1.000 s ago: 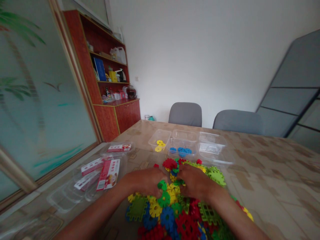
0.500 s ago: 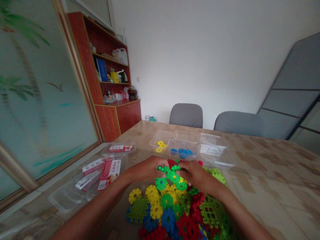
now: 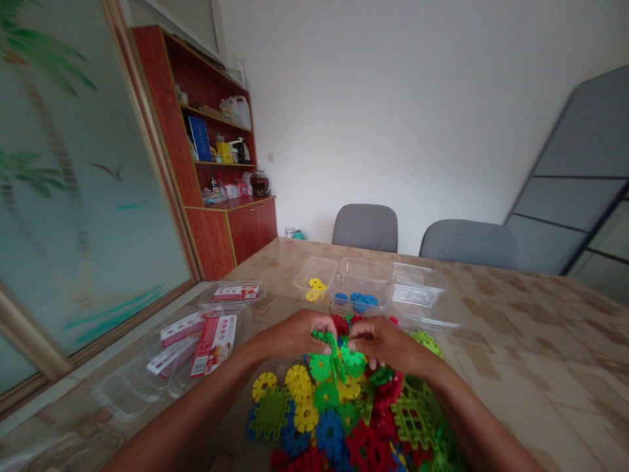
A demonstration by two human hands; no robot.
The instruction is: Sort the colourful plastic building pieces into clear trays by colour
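A heap of red, yellow, green and blue interlocking plastic pieces (image 3: 344, 413) lies on the table in front of me. Both hands are raised just above its far end. My left hand (image 3: 295, 333) and my right hand (image 3: 381, 341) each pinch one end of a small cluster of joined green pieces (image 3: 337, 351), which hangs between them. Beyond the hands stand clear tubs: one with yellow pieces (image 3: 314, 278), one with blue pieces (image 3: 358, 295).
More clear tubs (image 3: 417, 288) sit to the right of the blue one. Clear lids with red-and-white labels (image 3: 206, 334) lie at the left on the patterned table (image 3: 540, 367). Two grey chairs (image 3: 366, 226) stand at the far side, a red cabinet (image 3: 216, 177) at the left.
My hands rose out of the heap and came together, lifting a cluster of green pieces. The cluster has since tilted, so that it now hangs more upright between my fingers.
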